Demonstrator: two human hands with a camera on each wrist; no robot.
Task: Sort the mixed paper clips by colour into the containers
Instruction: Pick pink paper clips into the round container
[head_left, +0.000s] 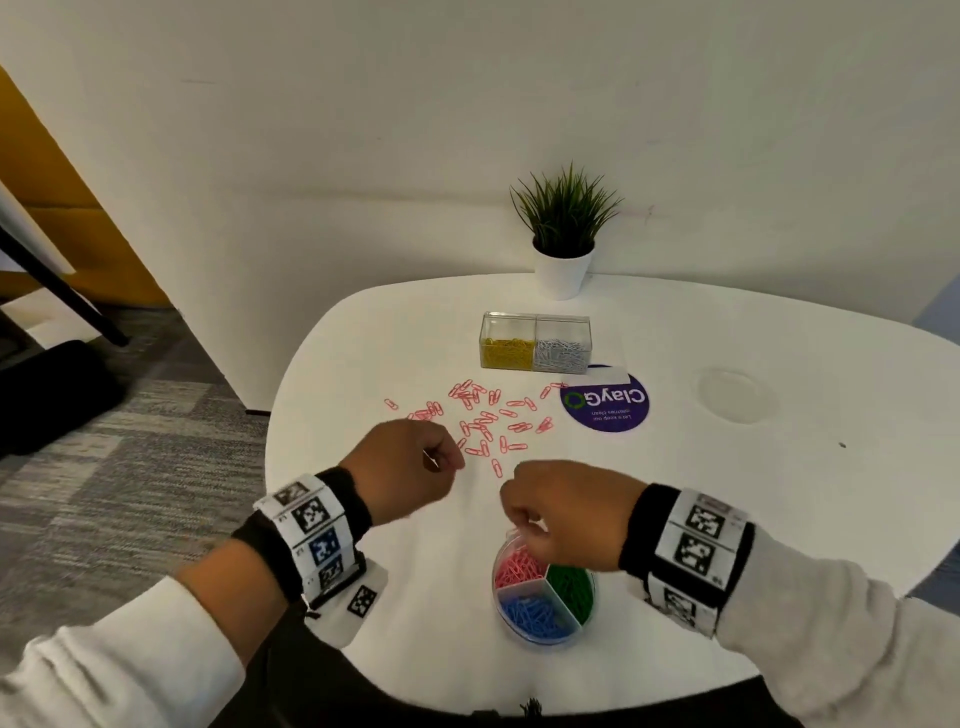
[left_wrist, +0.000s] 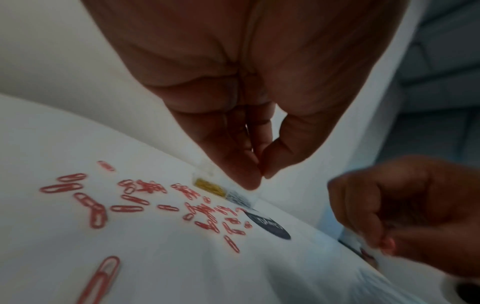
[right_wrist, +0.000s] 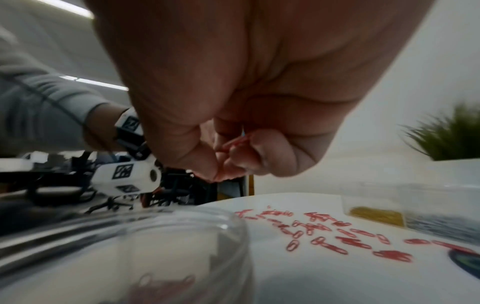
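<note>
Several pink paper clips (head_left: 488, 421) lie scattered mid-table, also visible in the left wrist view (left_wrist: 135, 203). My left hand (head_left: 447, 460) hovers at their near left edge. Its fingers and thumb are curled tip to tip (left_wrist: 261, 174), and no clip shows between them. My right hand (head_left: 524, 525) hangs over the pink section of a round clear container (head_left: 540, 642) that also has green and blue sections. That hand's curled fingers (right_wrist: 221, 174) hold a pink clip (right_wrist: 235, 143). A clear two-part box (head_left: 535, 325) behind the pile holds yellow and silver clips.
A potted plant (head_left: 563, 234) stands at the back of the white table (head_left: 727, 493). A round purple sticker (head_left: 605, 402) lies to the right of the pile, and a clear round lid (head_left: 737, 395) farther right. The table's curved edge drops to carpet on the left.
</note>
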